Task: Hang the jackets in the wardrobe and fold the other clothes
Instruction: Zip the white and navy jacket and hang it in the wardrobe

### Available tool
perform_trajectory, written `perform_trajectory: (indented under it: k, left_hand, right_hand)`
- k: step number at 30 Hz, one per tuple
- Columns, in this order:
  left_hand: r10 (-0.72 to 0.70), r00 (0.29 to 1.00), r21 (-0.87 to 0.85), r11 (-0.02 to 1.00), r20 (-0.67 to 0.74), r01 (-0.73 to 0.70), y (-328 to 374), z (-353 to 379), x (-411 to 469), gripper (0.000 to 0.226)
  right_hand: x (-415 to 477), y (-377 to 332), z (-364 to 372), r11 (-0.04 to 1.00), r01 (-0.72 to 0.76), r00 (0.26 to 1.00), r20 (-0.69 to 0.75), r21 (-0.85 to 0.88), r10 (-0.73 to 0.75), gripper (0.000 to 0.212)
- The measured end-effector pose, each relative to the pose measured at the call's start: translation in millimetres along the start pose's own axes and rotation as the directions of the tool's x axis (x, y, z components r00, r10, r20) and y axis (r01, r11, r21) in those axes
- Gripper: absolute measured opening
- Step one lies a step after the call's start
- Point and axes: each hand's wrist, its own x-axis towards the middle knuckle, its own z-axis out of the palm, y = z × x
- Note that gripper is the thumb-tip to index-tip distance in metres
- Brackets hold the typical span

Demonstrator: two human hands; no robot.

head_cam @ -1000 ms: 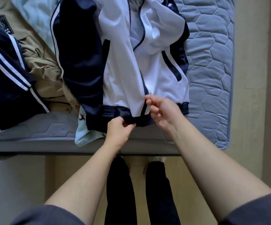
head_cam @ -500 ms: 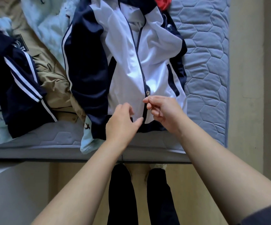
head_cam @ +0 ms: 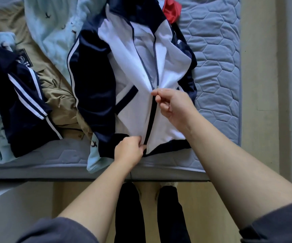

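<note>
Your left grip (head_cam: 129, 152) pinches the white jacket (head_cam: 129, 102) at its six o'clock hem; your right grip (head_cam: 172, 104) pinches the zip (head_cam: 150, 118) toward one o'clock.

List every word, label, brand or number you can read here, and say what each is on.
On the khaki garment, the dark patch: pale print, too blurred to read.
On the light blue garment: small dark bird motifs only, no text.
On the white and navy jacket: no text visible.
</note>
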Motion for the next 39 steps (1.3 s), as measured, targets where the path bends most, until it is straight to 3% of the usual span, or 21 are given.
perform_trajectory:
  k: [3,5,10,13,22,25,27,31,33,39]
  left_hand:
    - [-0.031,0.996,0.061,0.998,0.086,0.026,-8,-1,-5,0.021]
    - [-0.035,0.998,0.032,0.999,0.058,0.034,1,-12,-4,0.022]
    - [0.04,0.973,-0.248,0.964,-0.225,-0.097,58,-70,20,0.025]
    - [0.071,0.942,-0.263,0.951,-0.328,-0.163,76,-94,34,0.027]
    - [-0.07,0.997,-0.162,0.985,-0.029,0.064,33,-34,-12,0.018]
    - [-0.072,0.996,-0.152,0.985,0.054,0.08,33,-35,-17,0.019]
    - [-0.05,0.999,-0.177,0.983,0.016,0.052,43,-49,-15,0.022]
    - [0.019,0.973,-0.337,0.936,-0.228,-0.097,73,-86,1,0.025]
    - [0.066,0.954,-0.28,0.948,-0.292,-0.151,80,-94,5,0.025]
    - [0.058,0.986,-0.065,0.996,-0.156,-0.069,52,-59,-23,0.024]
  right_hand:
    - [4,-22,6,0.999,0.051,0.999,0.019,0.0,-0.051,0.023]
    - [2,-27,7,0.997,0.07,0.997,0.042,-0.028,-0.069,0.023]
    - [-8,-31,8,0.997,0.065,0.997,0.055,-0.039,-0.063,0.022]
    - [-11,-39,7,0.997,0.054,0.997,0.043,0.047,-0.057,0.023]
    - [-18,-56,11,0.997,0.074,0.997,0.027,0.028,-0.075,0.023]
    - [-23,-54,10,0.996,0.081,0.996,0.038,0.046,-0.083,0.023]
    - [-28,-54,9,0.995,0.088,0.995,0.051,0.049,-0.091,0.024]
    - [-32,-55,10,0.996,0.089,0.992,0.083,0.008,-0.09,0.024]
    - [-32,-57,9,0.995,0.092,0.992,0.08,0.024,-0.094,0.024]
    - [-42,-52,0,0.997,0.072,0.997,0.041,-0.012,-0.071,0.022]
